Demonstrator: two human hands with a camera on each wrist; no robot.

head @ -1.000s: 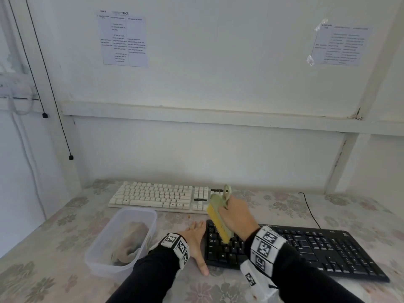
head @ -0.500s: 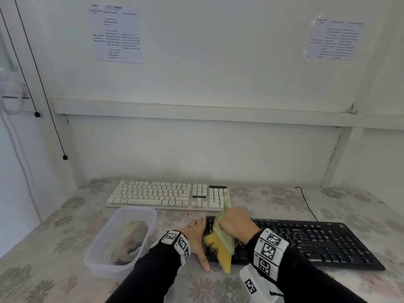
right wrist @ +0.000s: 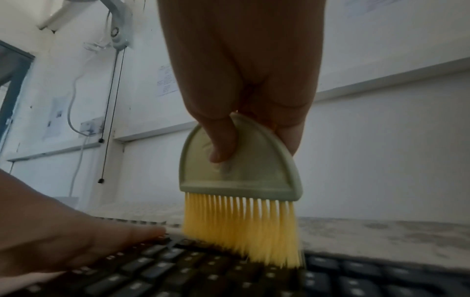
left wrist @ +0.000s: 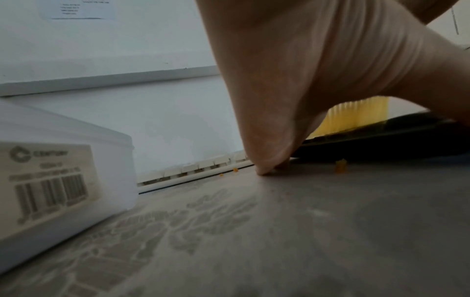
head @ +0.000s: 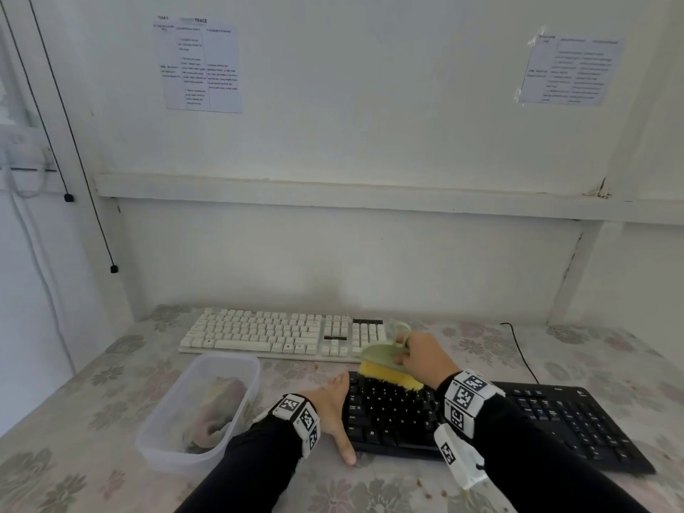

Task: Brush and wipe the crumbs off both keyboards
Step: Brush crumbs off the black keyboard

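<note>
My right hand [head: 422, 355] grips a pale green brush [head: 385, 359] with yellow bristles [right wrist: 241, 229]. The bristles stand on the far left rows of the black keyboard [head: 547, 420]. My left hand [head: 335, 412] lies flat with straight fingers against the black keyboard's left end, thumb along its front corner, fingertips [left wrist: 269, 167] on the tablecloth. The white keyboard [head: 274, 333] lies farther back, parallel to the wall. Orange crumbs [left wrist: 340, 166] sit on the cloth by the black keyboard's left end, and more crumbs [head: 425, 490] lie near the front edge.
A clear plastic tub [head: 163, 431] holding a crumpled cloth [head: 218, 409] stands left of my left hand. The floral tablecloth [head: 92, 401] covers the table. The black keyboard's cable [head: 518, 349] runs back toward the wall. Cords [head: 89, 201] hang at the left.
The brush has swung from the black keyboard's near left corner back up to its far rows, now turned crosswise. My left hand has stayed against the keyboard's left end.
</note>
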